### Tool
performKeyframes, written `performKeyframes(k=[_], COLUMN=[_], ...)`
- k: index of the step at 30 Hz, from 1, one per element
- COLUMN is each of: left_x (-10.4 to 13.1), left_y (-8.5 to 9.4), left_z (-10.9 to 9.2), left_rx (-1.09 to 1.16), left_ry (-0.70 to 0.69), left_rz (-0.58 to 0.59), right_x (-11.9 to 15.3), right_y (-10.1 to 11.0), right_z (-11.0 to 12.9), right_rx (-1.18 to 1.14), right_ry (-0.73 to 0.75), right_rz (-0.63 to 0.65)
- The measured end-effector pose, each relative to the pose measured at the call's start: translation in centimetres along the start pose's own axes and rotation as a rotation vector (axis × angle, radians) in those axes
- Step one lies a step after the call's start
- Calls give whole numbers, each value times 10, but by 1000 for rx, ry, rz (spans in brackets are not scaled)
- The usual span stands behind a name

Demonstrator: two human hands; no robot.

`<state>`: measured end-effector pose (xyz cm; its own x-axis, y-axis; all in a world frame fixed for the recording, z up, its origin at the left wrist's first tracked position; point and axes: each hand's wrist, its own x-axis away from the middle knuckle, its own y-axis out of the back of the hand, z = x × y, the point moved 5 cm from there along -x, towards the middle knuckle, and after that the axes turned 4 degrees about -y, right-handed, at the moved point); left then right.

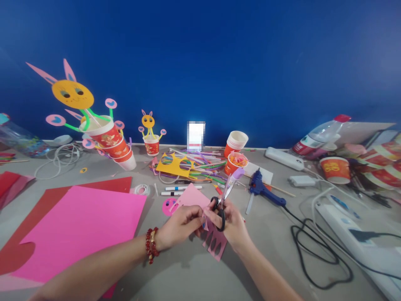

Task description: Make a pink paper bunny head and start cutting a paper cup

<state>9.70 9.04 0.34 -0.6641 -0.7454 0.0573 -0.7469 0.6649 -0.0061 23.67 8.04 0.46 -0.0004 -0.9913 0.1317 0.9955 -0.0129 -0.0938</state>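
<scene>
Left hand (180,228): pinched a small light-pink paper scrap (205,225) above the light-pink paper sheet with cut-out holes (191,195).
Right hand (234,225): gripped black-handled metal scissors (223,221), fingertips close to the left's.
Blue plastic glue gun (266,191): lay right of the sheet.

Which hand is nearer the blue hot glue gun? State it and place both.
Right. The right hand, holding scissors, is just left of the blue hot glue gun and closer to the camera; the left hand is farther left.
</scene>
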Motion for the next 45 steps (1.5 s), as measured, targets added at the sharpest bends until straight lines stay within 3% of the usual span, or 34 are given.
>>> performKeyframes(k=[17, 45], left_x=[0, 0], left_y=[0, 4], left_z=[-2, -3], left_rx=[-1, 26], left_ry=[-24, -26], left_rz=[-18, -38], right_x=[2, 2], right_y=[-4, -2], right_z=[-3, -1], right_rx=[-73, -72], right_ry=[-3, -19], right_rz=[71, 21])
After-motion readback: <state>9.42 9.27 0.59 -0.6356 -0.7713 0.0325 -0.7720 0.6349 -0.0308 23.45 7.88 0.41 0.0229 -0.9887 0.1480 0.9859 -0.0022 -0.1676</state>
